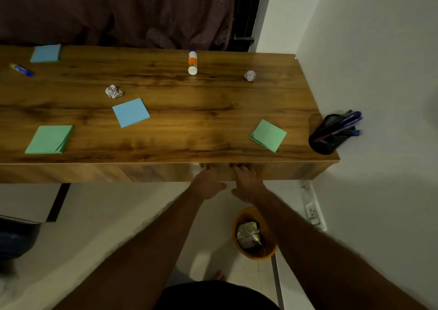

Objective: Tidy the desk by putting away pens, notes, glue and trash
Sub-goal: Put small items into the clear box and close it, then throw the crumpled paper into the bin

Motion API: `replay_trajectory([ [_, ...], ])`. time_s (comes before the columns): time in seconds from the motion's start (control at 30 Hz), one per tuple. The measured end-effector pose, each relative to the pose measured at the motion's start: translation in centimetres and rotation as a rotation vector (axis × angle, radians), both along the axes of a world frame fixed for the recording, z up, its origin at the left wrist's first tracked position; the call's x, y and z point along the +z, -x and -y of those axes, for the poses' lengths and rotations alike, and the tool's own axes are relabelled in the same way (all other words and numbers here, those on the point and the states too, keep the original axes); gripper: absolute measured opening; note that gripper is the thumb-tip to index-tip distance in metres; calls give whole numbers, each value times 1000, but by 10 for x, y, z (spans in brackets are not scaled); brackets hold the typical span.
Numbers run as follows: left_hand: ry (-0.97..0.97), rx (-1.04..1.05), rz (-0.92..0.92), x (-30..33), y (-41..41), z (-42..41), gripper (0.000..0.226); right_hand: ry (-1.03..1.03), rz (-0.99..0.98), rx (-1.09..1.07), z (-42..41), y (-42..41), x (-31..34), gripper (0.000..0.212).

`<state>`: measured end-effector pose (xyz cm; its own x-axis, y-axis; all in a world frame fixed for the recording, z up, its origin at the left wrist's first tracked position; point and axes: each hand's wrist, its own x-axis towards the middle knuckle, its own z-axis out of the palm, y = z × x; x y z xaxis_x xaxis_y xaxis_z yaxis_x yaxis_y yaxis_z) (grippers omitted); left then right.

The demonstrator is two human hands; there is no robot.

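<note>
Most of the tidying looks undone. Both hands, left (208,186) and right (246,186), reach the front panel (166,173) of the bench (189,120), fingers hooked over its top lip as if on a drawer; whether they grip I cannot tell. Beyond them lie four note pads, green (268,135) nearest the right hand, another green pad (48,139) and a blue one (131,112) off to the left, a second blue pad (45,53) farthest. Two paper balls (114,91), a glue stick (192,63) and a blue marker (21,70) also wait. Pens already fill the mesh cup (329,136) right of the hands. An orange bin (254,235) sits on the floor below them, by white walls and a dark curtain (118,10).
</note>
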<state>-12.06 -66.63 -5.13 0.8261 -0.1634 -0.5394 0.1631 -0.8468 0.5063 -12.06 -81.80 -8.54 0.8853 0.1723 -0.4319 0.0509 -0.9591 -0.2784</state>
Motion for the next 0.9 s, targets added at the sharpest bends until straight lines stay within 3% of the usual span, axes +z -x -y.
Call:
replay_trajectory([
  [0.2,-10,8,38,10,-3,-1,62,-27,-28,19,3,-5,9,89],
  [0.43,56,145,185,38,-18,-6,12,-191,-89,146,-2,-26,67,37],
  [0.73,119,307,400,80,-54,-49,25,-381,100,-21,-31,-70,103,19],
  [0.9,142,290,451,85,-98,-77,25,-371,197,-108,-48,-118,104,13],
])
